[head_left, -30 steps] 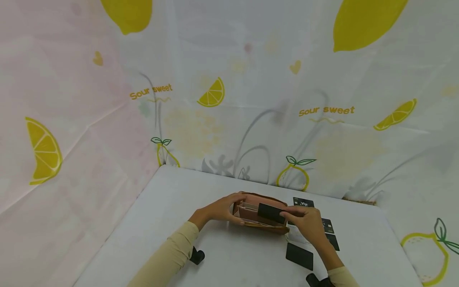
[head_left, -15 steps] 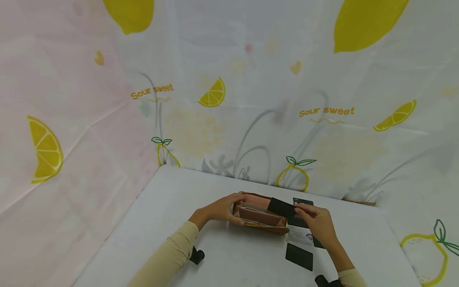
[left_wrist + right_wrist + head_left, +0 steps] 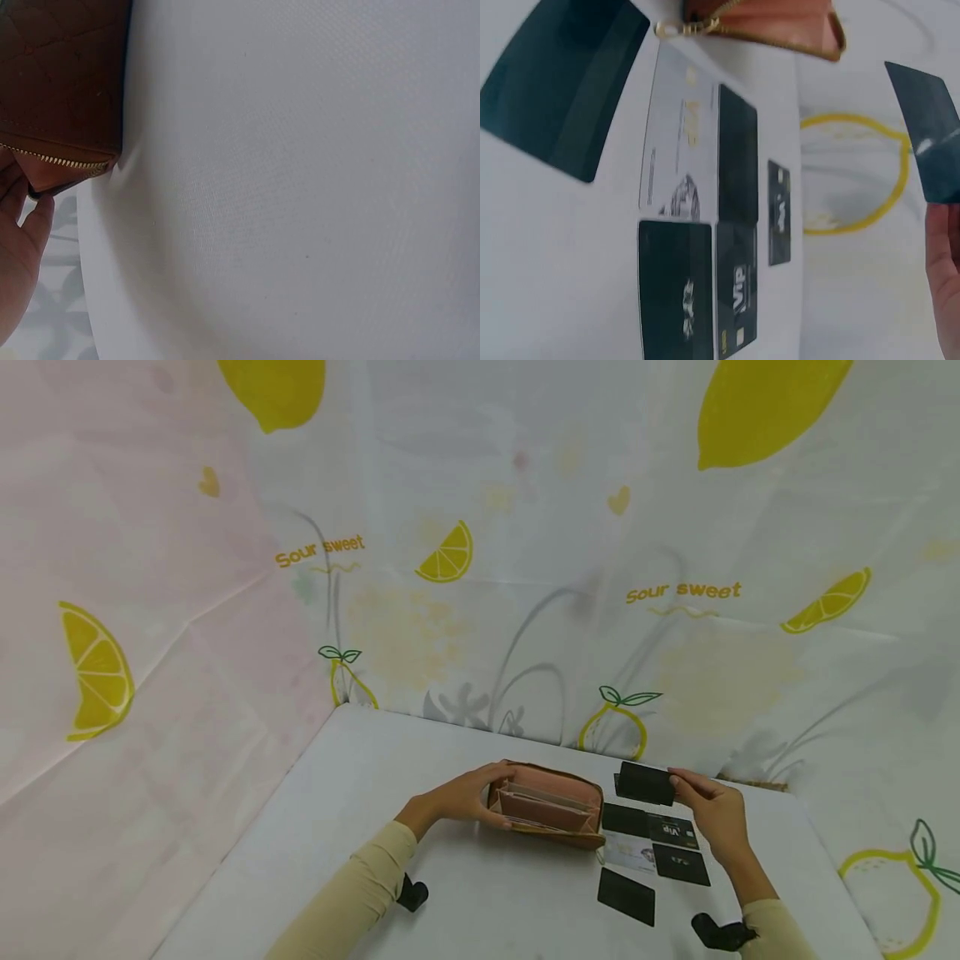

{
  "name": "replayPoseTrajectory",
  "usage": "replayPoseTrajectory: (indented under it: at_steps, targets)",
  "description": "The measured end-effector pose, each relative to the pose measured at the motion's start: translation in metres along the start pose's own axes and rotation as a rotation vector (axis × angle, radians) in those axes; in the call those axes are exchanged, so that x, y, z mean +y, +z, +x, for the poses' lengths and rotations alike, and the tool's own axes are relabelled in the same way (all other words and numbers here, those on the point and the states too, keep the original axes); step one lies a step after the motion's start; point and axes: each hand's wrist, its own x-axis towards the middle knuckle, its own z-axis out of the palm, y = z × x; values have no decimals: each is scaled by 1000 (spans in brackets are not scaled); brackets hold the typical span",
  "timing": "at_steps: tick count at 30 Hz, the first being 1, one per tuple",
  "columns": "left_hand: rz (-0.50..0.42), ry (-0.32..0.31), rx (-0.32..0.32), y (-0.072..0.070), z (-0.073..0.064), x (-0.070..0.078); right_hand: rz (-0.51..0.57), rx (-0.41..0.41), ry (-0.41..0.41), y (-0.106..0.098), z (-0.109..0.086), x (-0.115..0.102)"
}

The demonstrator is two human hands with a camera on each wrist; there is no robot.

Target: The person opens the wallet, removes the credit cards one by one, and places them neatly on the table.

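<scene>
An unzipped brown wallet [image 3: 558,841] with a pinkish inside and several dividers lies on the white table. My left hand [image 3: 467,795] grips its left end, fingers at the far edge and thumb at the near one. The wallet's quilted side [image 3: 60,82] and gold zip [image 3: 56,159] show in the left wrist view. To the right of the wallet, my right hand [image 3: 716,817] pinches a black card [image 3: 643,783] by its right edge, above the table. In the head view that card covers most of a dark card lying behind; the right wrist view shows this dark card [image 3: 779,214] whole.
Right of the wallet lie a white card [image 3: 628,852], a black card [image 3: 627,819], a dark "Vip" card [image 3: 672,832] and another black card [image 3: 681,865], close together. One more black card [image 3: 626,897] lies nearer me. A lemon-print sheet [image 3: 525,635] rises behind the table [image 3: 480,902].
My right hand has carried the black card out from over the wallet, rightward to above the far card. The left hand and wallet have stayed put.
</scene>
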Motion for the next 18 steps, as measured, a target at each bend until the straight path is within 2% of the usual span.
replayPoseTrajectory:
  at_steps: [7, 12, 18]
  targets:
    - [8, -7, 1, 4, 2, -5, -71, 155, 120, -21, 15, 22]
    - [1, -26, -2, 4, 2, -3, -203, 283, 213, -31, 22, 37]
    - [17, -28, 1, 2, 1, -2, -286, 316, 184, -32, 24, 50]
